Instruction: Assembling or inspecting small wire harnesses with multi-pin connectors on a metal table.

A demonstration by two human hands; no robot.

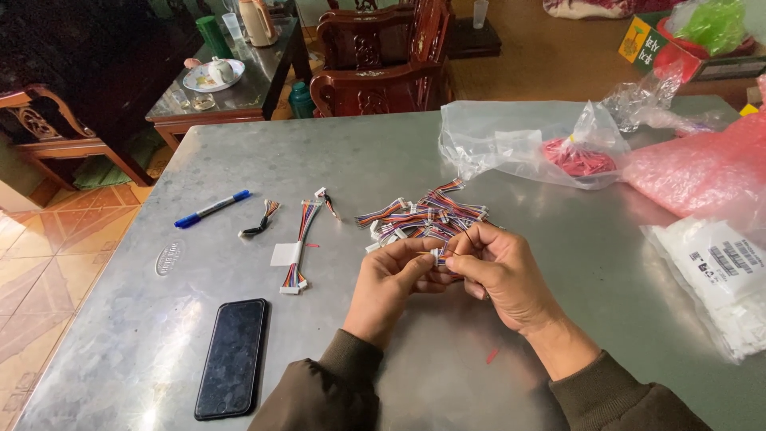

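Multicoloured wire harness (pixel 437 254) pinched between left hand (pixel 391 283) and right hand (pixel 499 275)

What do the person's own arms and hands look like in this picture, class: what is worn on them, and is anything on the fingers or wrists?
Both hands, the left hand and the right hand, are bare: no gloves, and no rings or watch show. Each forearm wears a dark olive-brown long sleeve with a ribbed knit cuff ending at the wrist. No markings appear on the fabric.
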